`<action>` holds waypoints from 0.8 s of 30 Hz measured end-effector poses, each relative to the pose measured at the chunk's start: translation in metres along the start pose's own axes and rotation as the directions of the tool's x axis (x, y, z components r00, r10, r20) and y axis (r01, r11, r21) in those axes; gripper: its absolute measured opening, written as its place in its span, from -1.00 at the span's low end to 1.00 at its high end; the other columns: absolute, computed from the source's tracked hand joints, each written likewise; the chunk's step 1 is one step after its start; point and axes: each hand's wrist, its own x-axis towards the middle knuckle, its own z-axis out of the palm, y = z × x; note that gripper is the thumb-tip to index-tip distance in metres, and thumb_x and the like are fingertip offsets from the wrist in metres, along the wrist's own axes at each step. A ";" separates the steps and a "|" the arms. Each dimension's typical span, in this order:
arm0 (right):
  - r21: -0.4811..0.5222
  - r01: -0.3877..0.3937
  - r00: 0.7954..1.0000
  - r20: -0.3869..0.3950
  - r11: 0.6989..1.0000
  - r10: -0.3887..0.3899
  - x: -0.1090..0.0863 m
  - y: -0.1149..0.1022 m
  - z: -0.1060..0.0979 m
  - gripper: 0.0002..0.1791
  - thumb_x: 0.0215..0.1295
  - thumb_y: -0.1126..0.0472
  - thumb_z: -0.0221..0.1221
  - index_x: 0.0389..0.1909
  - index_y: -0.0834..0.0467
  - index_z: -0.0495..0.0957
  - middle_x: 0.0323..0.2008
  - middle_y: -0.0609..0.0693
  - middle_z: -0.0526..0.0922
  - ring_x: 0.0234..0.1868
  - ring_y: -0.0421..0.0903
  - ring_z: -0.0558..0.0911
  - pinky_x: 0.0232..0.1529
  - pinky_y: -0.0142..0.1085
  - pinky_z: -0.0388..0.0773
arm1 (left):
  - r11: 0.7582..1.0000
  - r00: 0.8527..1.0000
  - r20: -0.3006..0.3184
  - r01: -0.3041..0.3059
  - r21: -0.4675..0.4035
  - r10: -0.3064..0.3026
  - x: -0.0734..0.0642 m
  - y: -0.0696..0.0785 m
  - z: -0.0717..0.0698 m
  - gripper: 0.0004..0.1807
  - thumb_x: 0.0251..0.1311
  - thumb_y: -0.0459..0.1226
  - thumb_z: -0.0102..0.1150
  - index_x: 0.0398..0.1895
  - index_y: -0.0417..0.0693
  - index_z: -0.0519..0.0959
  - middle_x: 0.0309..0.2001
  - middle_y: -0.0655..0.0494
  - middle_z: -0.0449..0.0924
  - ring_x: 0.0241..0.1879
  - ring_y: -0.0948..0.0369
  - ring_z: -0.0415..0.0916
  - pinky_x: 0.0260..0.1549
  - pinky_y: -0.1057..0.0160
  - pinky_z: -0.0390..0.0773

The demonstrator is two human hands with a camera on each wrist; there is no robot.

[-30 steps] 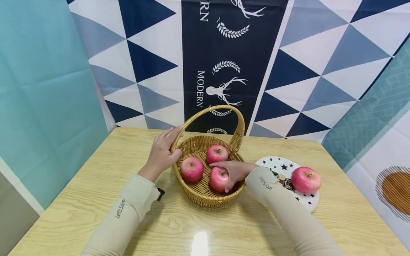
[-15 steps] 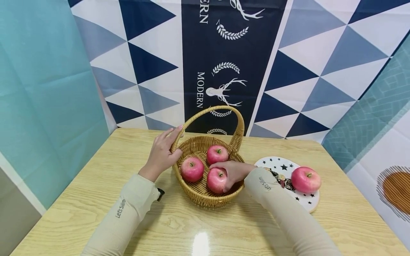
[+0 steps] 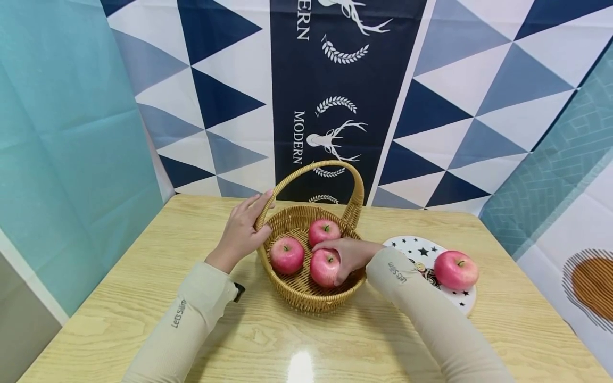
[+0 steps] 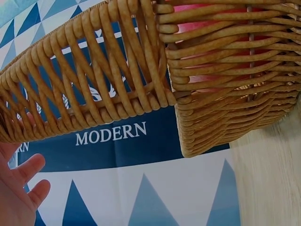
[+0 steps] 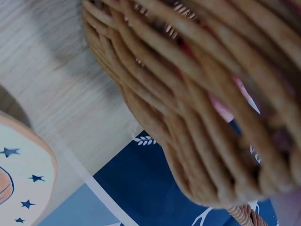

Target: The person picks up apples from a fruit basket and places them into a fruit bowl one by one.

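Note:
In the head view a round wicker basket (image 3: 311, 303) with a tall arched handle (image 3: 330, 165) stands on the wooden table. My left hand (image 3: 241, 231) grips the lower left part of that handle; the left wrist view shows fingertips (image 4: 35, 165) beside its woven strips. Three pink-red apples lie in the basket: one at the left (image 3: 287, 255), one at the back (image 3: 324, 231) and one at the front (image 3: 323, 268). Reaching over the right rim, my right hand (image 3: 351, 255) holds the front apple between thumb and fingers. Basket weave hides this hold in the right wrist view.
Right of the basket lies a white oval board with black stars (image 3: 462, 300), partly covered by the right sleeve (image 3: 412, 292). Another apple (image 3: 456, 270) sits on it. A patterned cloth (image 3: 230, 106) hangs behind the table's back edge.
My right hand and the front apple have shifted slightly left inside the basket, mostly in the first half second. My left hand keeps its grip on the handle. The head view has tilted up a little.

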 end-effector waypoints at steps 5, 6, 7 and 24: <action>0.009 0.012 1.000 0.008 1.000 -0.012 0.001 -0.002 -0.003 -0.12 -0.31 0.24 0.41 0.21 0.23 0.38 -0.01 0.04 0.52 -0.03 -0.07 0.50 0.03 -0.22 0.43 | 1.000 1.000 0.002 0.001 -0.004 -0.001 0.000 0.000 -0.001 -0.27 -0.06 -0.30 0.00 0.34 -0.12 0.34 0.01 -0.06 0.62 0.23 -0.14 0.31 0.16 -0.22 0.20; 0.005 0.016 1.000 0.009 1.000 -0.016 0.001 -0.003 -0.003 -0.13 -0.31 0.24 0.41 0.21 0.23 0.38 -0.02 0.04 0.52 -0.04 -0.07 0.50 0.03 -0.22 0.43 | 1.000 1.000 0.004 0.004 -0.005 -0.004 0.000 0.000 -0.001 -0.27 -0.06 -0.29 0.00 0.34 -0.12 0.34 0.01 -0.06 0.62 0.23 -0.14 0.31 0.16 -0.22 0.20; -0.003 0.020 1.000 0.010 1.000 -0.020 0.001 -0.003 -0.004 -0.13 -0.30 0.24 0.41 0.21 0.23 0.38 -0.02 0.03 0.52 -0.04 -0.07 0.50 0.03 -0.22 0.43 | 1.000 1.000 0.008 0.006 -0.004 -0.006 0.000 0.000 -0.001 -0.27 -0.06 -0.29 -0.01 0.35 -0.12 0.33 0.01 -0.07 0.62 0.24 -0.14 0.30 0.16 -0.22 0.19; -0.013 -0.018 0.999 -0.042 1.000 0.017 -0.004 -0.011 -0.018 -0.13 -0.29 0.21 0.42 0.23 0.19 0.40 -0.02 0.03 0.52 -0.07 -0.07 0.49 0.00 -0.22 0.44 | 1.000 1.000 0.012 0.023 0.015 -0.023 0.000 0.003 -0.002 -0.27 -0.06 -0.26 -0.01 0.34 -0.11 0.35 0.08 -0.17 0.56 0.23 -0.13 0.32 0.16 -0.22 0.21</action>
